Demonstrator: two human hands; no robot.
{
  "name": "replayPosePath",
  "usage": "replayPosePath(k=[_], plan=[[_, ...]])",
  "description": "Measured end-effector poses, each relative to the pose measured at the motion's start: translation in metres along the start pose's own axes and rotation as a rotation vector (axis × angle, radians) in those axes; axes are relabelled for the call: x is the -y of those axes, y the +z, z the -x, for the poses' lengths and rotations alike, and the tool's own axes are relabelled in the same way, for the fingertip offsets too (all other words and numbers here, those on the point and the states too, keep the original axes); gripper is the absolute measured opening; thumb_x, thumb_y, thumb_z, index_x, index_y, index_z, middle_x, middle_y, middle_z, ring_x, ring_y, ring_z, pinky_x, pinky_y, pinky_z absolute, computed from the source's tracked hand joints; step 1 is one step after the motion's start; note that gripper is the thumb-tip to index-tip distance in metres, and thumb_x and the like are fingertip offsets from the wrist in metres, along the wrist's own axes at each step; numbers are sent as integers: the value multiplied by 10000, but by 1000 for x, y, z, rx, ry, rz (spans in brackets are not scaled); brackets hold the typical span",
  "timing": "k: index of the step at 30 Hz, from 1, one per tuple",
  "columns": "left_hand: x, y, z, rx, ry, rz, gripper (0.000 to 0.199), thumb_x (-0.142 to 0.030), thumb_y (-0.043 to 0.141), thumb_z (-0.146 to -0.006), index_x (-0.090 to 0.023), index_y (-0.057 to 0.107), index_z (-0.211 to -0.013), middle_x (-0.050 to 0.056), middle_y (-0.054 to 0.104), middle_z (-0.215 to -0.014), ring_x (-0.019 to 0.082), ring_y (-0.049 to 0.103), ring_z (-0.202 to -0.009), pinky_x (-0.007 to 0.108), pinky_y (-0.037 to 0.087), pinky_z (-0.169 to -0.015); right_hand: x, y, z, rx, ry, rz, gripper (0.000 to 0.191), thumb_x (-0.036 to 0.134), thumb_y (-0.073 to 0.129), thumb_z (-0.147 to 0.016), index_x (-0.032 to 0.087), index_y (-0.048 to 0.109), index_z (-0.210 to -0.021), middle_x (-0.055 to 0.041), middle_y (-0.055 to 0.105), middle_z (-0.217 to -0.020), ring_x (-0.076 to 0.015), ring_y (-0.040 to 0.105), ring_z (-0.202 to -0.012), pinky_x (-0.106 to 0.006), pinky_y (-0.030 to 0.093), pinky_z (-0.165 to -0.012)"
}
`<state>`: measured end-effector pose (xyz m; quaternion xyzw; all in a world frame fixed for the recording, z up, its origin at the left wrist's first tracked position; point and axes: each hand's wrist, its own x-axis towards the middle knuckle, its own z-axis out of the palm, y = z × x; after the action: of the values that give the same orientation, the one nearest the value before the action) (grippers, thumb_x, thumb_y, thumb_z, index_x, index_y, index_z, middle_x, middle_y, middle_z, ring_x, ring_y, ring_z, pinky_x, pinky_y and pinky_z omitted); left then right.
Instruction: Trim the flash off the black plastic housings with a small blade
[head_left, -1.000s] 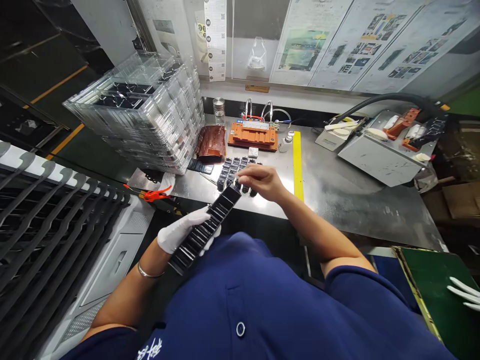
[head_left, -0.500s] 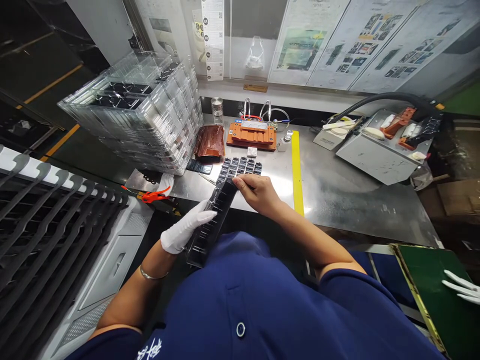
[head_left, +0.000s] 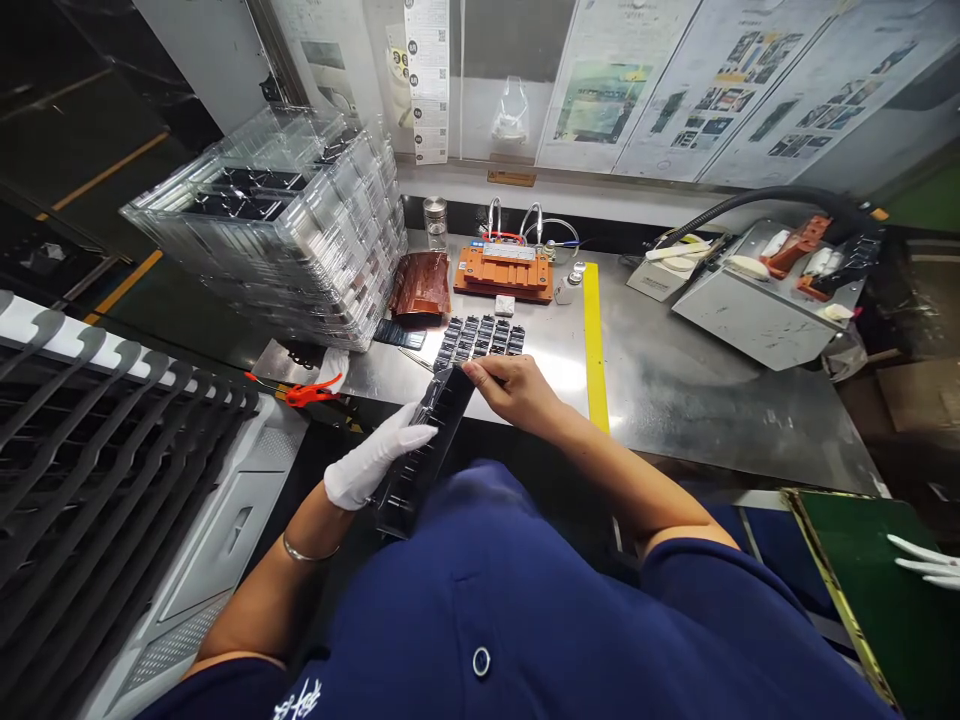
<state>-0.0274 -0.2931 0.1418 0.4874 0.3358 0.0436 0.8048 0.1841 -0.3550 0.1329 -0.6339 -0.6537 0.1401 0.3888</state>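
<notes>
A long black slotted part slants between my hands, its upper end near the table edge and its lower end close to my shirt. My left hand, in a white glove, grips it along its left side with the thumb on top. My bare right hand pinches its upper end. Just beyond lie rows of small black parts on the metal table. Behind them are a small white block and an orange fixture with hoses.
Stacked clear trays stand at the left beside a brown packet. An orange tool lies at the table's left edge. A yellow strip and a grey box are rightward. Another person's white-gloved hand shows far right.
The black part is tilted slightly differently and sits a little lower at its upper end. My hands keep their hold with only small shifts.
</notes>
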Motion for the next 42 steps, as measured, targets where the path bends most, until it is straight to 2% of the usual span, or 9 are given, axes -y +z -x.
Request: replayPosePath(k=[6,9,14,21,28,30,32,36,42], plan=[[2,0,-1,42,-7,24,407,-452,671,-788,-194,548,-1078,-6,600,-770,113,532,-584,231,407,-534,-1,-1,3,68,-41,78,513,463,356,-1000,169,518,-613,-5,521,-577,-92,429,-537,-238,294,-556],[3,-4,-1,66,9,53,361,-433,668,-793,-192,559,-1037,6,613,-786,115,545,-586,230,419,-530,-3,-8,1,105,-62,0,530,498,337,-1003,165,571,-663,-6,540,-578,-96,459,-543,-229,325,-559],[4,-14,2,115,-31,119,344,-447,642,-803,-198,551,-1023,12,601,-814,109,546,-543,227,437,-472,-11,-28,-3,48,-135,-11,530,515,287,-1013,172,576,-730,-26,591,-641,-108,513,-581,-230,355,-579],[6,-16,7,172,-60,83,437,-450,683,-773,-194,545,-1100,20,608,-821,105,567,-550,204,454,-461,-11,-43,-7,279,-315,197,485,425,334,-1012,179,519,-637,9,507,-554,-89,406,-498,-251,267,-548],[2,-24,11,145,4,230,373,-467,660,-766,-190,533,-982,21,614,-804,118,569,-521,231,494,-424,-18,-30,3,461,-355,88,526,458,362,-1003,173,534,-595,13,475,-518,-84,384,-479,-254,259,-528],[1,-26,10,142,36,225,351,-447,667,-763,-190,533,-962,23,617,-820,121,583,-540,237,510,-445,-19,-25,5,429,-326,-15,530,469,338,-1010,167,555,-632,9,495,-534,-82,401,-487,-239,285,-530],[2,-26,8,147,32,210,347,-440,665,-764,-196,532,-971,18,613,-816,121,584,-538,238,510,-446,-17,-21,4,319,-275,-67,532,479,319,-1014,162,569,-668,0,524,-560,-82,421,-503,-229,304,-535],[3,-22,5,147,3,165,389,-450,667,-758,-199,538,-1026,10,599,-806,111,564,-521,229,484,-429,-13,-20,-2,130,-221,9,531,485,312,-1012,161,583,-689,-17,551,-581,-94,458,-533,-233,310,-545],[6,-21,7,165,-20,170,438,-457,701,-736,-199,554,-1058,8,590,-802,100,542,-512,215,456,-420,-9,-25,-4,174,-222,80,536,459,312,-1018,168,551,-636,-11,529,-565,-93,447,-521,-243,294,-550]])
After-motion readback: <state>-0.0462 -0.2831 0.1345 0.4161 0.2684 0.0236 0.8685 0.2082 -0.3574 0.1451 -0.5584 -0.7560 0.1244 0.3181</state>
